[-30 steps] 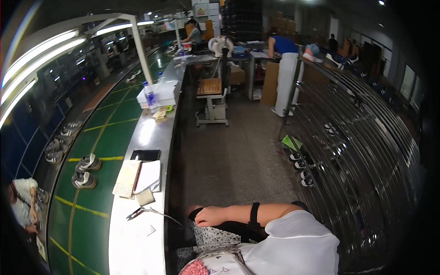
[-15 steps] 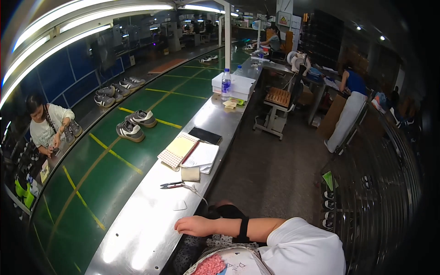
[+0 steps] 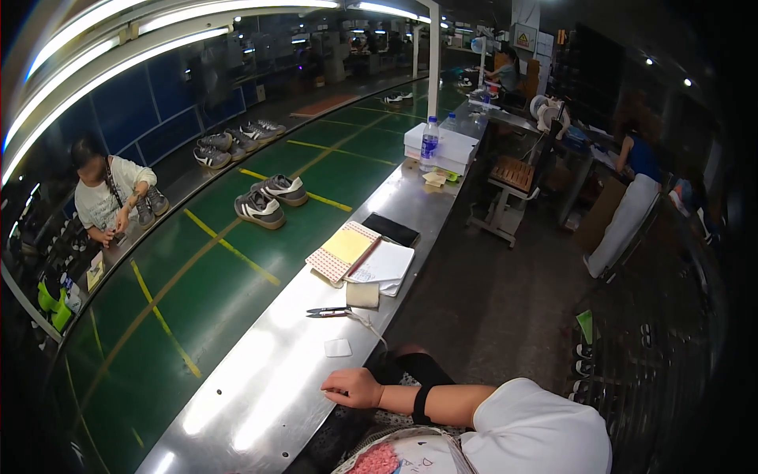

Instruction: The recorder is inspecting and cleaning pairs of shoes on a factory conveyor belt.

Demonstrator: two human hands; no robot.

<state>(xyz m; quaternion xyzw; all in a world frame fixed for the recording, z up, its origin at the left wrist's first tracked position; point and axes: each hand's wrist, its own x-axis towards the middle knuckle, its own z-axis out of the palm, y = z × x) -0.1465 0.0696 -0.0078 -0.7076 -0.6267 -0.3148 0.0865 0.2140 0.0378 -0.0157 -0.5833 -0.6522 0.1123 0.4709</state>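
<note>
My right hand rests on the front edge of the metal bench, fingers loosely bent and slightly apart, with nothing visible in it. Just beyond the fingers lies a small white square. Black thread snips lie farther along, beside a beige block and a pale cord. Behind them are an open notebook with a yellow page, white handwritten sheets and a black flat device. My left hand does not show.
A green belt with yellow lines runs along the bench, carrying grey-and-white sneakers. A bottle stands by a white box. Across the belt a person handles something small. Another person stands at right, near a wheeled stand.
The whole view has shifted, so the bench and belt sit farther right in the picture. My right hand stays at the bench edge, its fingers slightly more bent.
</note>
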